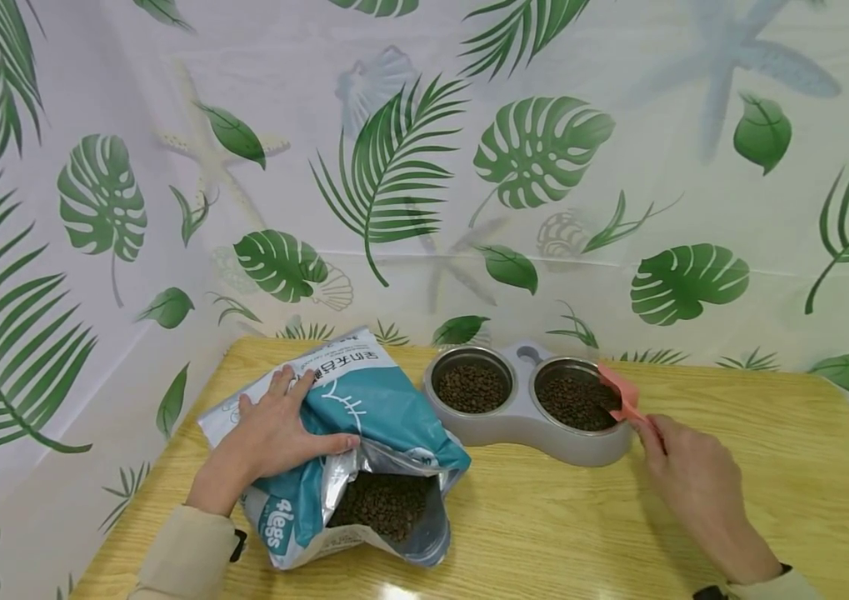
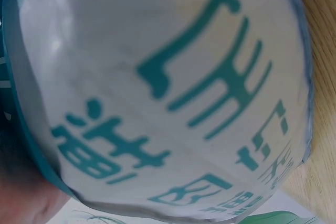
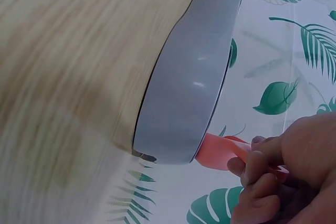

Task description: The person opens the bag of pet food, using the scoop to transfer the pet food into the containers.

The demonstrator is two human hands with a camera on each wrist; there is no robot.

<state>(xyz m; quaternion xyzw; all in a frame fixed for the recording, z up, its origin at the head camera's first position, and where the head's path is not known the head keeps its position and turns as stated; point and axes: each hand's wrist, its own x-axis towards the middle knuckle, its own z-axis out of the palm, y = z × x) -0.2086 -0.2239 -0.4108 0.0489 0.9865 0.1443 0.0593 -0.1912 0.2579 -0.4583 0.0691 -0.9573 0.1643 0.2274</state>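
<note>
My left hand (image 1: 282, 429) rests with spread fingers on a teal and white pet food bag (image 1: 394, 400) lying on its side. Brown kibble (image 1: 387, 504) shows inside the bag's mouth, which gapes toward me. The bag's printed side (image 2: 220, 93) fills most of the left wrist view. My right hand (image 1: 701, 483) grips the handle of a coral-pink scoop (image 1: 622, 390). The scoop's head tilts over the right rim of the right metal bowl (image 1: 539, 400), and kibble (image 1: 577, 404) lies in that bowl. In the right wrist view, curled fingers (image 3: 257, 166) hold the scoop's handle.
A grey double-bowl stand (image 1: 502, 429) holds both bowls, close to the bag's right side. Kibble (image 1: 471, 387) also lies in the left bowl. The wooden table (image 1: 544, 533) meets a leaf-patterned cloth (image 1: 409, 275) at the back and left.
</note>
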